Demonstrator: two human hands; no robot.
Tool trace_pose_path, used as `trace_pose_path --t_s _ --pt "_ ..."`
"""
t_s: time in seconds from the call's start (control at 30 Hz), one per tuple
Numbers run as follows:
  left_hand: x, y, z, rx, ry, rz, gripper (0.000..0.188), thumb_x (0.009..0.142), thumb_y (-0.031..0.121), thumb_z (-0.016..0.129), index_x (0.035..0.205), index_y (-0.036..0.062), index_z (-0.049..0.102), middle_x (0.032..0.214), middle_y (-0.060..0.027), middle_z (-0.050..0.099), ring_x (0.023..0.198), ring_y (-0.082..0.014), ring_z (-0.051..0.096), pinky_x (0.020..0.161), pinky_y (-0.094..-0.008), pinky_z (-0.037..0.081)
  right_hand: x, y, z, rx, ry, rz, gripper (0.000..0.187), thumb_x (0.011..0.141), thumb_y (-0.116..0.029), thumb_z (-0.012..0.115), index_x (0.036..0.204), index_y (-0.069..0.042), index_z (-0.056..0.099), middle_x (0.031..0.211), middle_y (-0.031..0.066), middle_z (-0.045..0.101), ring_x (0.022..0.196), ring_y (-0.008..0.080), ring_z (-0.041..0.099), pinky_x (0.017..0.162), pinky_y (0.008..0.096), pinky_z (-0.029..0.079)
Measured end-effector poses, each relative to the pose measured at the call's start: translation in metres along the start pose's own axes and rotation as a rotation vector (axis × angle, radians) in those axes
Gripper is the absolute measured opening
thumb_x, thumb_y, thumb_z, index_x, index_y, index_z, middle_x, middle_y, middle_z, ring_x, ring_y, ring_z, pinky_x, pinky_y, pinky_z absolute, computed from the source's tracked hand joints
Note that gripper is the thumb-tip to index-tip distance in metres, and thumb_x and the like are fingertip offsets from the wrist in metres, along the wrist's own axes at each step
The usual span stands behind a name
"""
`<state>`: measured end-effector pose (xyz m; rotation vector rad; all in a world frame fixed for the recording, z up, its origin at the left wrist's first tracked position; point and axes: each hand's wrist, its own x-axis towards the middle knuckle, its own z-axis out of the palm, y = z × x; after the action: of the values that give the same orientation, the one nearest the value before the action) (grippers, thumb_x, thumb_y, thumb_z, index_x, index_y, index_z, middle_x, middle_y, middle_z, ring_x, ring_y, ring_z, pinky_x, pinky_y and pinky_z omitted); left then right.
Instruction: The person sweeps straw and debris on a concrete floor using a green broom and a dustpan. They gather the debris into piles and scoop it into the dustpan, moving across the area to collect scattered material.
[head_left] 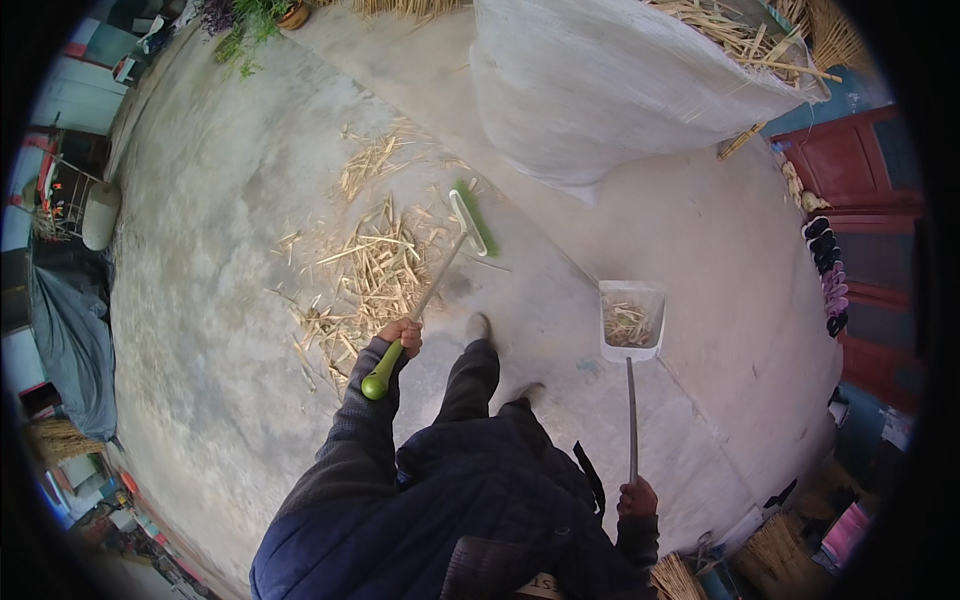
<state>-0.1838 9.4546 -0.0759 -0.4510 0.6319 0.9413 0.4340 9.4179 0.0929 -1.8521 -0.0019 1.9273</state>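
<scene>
My left hand [403,337] is closed round the handle of a broom [440,275], whose green grip end sticks out below my fist. The broom's white head with green bristles lies at the right side of a loose pile of straw [375,270] on the concrete floor. With my right hand [637,498] I grip the long grey handle of a white dustpan [632,352]. Some straw bits [628,323] lie inside the pan, off to the right of my feet.
A large white sack [620,90] stuffed with straw stands at the far right. Farther off on the left is a potted plant [295,14]. Red doors [850,160] and a row of shoes [825,270] line the right side; a dark tarp [75,340] hangs at the left.
</scene>
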Motion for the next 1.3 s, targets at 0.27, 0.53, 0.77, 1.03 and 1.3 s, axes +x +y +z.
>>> trace_pose_path --t_s 0.27,0.53,0.77,1.03,1.3 --pt "-0.072 0.033 0.026 -0.055 -0.131 0.308 0.015 0.084 0.013 0.038 0.070 0.0093 0.043 0.047 0.0073 0.037 0.040 -0.0035 0.039 0.036 -0.0221 0.027 0.005 -0.028 0.060 -0.247 0.080 0.032 0.005 0.079 -0.007 0.044 0.081 -0.011 0.042 0.065 0.0057 0.048 0.040 0.0094 0.038 0.030 0.0229 0.033" --pt "0.012 0.173 0.060 -0.015 -0.171 0.626 0.027 0.084 0.020 0.036 0.058 0.0153 0.040 0.045 0.0063 0.035 0.039 -0.0081 0.035 0.036 -0.0235 0.024 -0.003 -0.032 0.083 -0.072 0.121 0.077 0.019 0.082 -0.006 0.046 0.101 -0.005 0.045 0.067 0.0083 0.050 0.038 0.0098 0.041 0.028 0.0249 0.034" --pt "0.089 0.279 0.048 -0.102 -0.016 0.730 0.022 0.083 0.026 0.031 0.067 0.0142 0.040 0.043 0.0071 0.032 0.035 -0.0088 0.033 0.032 -0.0242 0.020 0.006 -0.023 0.101 -0.228 0.136 0.038 0.015 0.082 -0.007 0.044 0.097 -0.008 0.045 0.065 0.0082 0.048 0.039 0.0111 0.039 0.030 0.0243 0.031" --pt "0.107 0.140 -0.021 -0.197 0.256 0.395 0.033 0.083 0.037 0.034 0.061 0.0139 0.041 0.038 0.0053 0.028 0.030 -0.0102 0.028 0.029 -0.0261 0.019 0.022 -0.032 0.106 -0.147 0.108 0.217 0.005 0.083 -0.013 0.041 0.085 -0.009 0.043 0.064 0.0077 0.047 0.038 0.0130 0.038 0.031 0.0259 0.031" --pt "-0.043 0.013 -0.015 0.060 0.547 0.091 0.027 0.084 0.036 0.039 0.075 0.0102 0.040 0.044 0.0016 0.026 0.032 -0.0115 0.026 0.030 -0.0265 0.020 0.030 -0.045 0.116 -0.106 0.034 0.193 0.021 0.085 -0.008 0.045 0.105 -0.007 0.044 0.067 0.0116 0.052 0.036 0.0120 0.040 0.029 0.0260 0.032"
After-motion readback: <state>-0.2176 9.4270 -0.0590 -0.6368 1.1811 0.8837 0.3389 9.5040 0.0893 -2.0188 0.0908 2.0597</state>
